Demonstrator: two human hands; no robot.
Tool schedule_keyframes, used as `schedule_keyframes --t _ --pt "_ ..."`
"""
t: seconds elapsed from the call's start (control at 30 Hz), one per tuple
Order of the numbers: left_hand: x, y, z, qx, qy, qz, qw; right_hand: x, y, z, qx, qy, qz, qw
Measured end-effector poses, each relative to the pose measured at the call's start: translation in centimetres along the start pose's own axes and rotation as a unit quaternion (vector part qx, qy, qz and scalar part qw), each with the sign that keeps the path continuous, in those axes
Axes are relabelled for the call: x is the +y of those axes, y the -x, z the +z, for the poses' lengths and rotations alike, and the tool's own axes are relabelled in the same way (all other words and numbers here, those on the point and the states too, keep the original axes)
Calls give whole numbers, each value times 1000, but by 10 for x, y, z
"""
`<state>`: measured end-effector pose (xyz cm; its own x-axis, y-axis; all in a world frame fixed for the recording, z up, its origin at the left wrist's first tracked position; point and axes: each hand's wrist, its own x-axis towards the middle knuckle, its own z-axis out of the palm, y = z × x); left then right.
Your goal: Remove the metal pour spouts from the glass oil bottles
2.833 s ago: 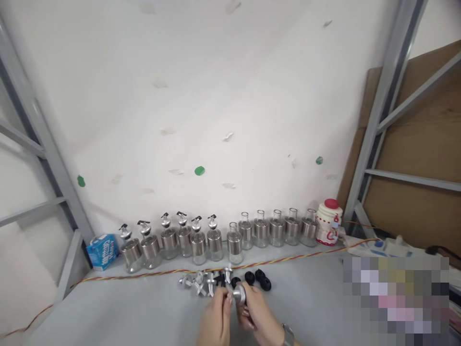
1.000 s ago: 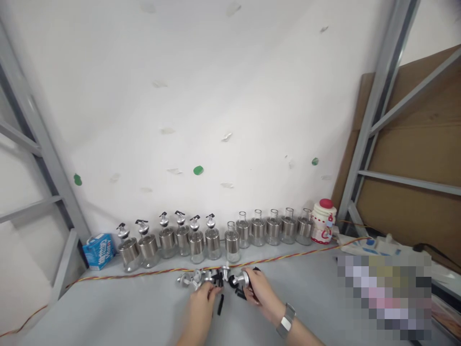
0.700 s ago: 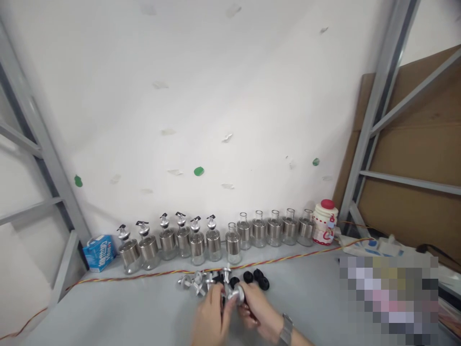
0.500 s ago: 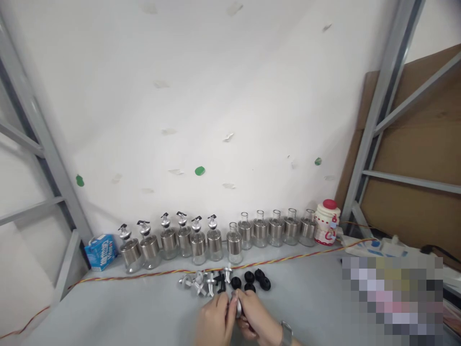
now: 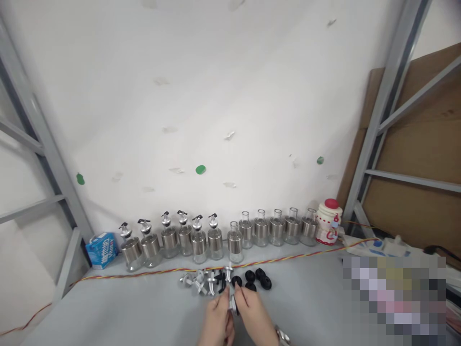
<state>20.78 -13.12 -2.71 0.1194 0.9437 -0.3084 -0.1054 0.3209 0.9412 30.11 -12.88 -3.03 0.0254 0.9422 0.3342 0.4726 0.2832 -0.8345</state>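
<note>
Both of your hands are close together over the table [image 5: 144, 307], low in the middle. Your left hand [image 5: 217, 315] and your right hand [image 5: 253, 312] pinch one small silver spout [image 5: 231, 303] between them. Your fingers hide much of it, and a dark edge shows on the side by your right hand. You have a shiny watch [image 5: 283, 336] on your right wrist.

Just past your left hand is a messy pile of loose spouts [image 5: 212, 282], with some thin black bits [image 5: 223, 282] at its right side. Round black plugs [image 5: 250, 276] sit just past your right hand. Farther back, a twisty red and yellow cord [image 5: 158, 272] runs across. Behind it stand six bottles with tops [image 5: 199, 247] on the left and six open bottles [image 5: 235, 243] on the right.
</note>
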Motion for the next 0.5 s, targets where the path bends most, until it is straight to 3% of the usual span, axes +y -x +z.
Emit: schedule_keyframes --t 0.1,0.17,0.23,0.27,0.3,0.37,0.4,0.47,0.5 --pt "6 3 -2 -69 0 -64 996 -3 2 -14 16 109 -230 967" --pt "10 7 -3 -56 -24 -36 997 -7 2 -18 8 112 -267 957" --pt "11 10 -7 14 -88 66 994 -13 0 -17 -21 49 -144 988" --pt "11 11 -10 49 -141 137 979 -15 -1 -14 -55 0 -38 998" --pt "11 11 -14 76 -205 212 952 -17 -2 -10 -98 -57 76 991" --pt "9 11 -22 103 -330 353 869 -18 -2 -1 -180 -175 266 931" --pt "7 10 -25 106 -378 401 828 -18 -1 3 -201 -227 324 896" --pt "5 8 -29 105 -429 444 780 -16 0 10 -184 -296 367 862" --pt "4 7 -29 102 -431 441 780 -14 1 13 -160 -304 367 864"
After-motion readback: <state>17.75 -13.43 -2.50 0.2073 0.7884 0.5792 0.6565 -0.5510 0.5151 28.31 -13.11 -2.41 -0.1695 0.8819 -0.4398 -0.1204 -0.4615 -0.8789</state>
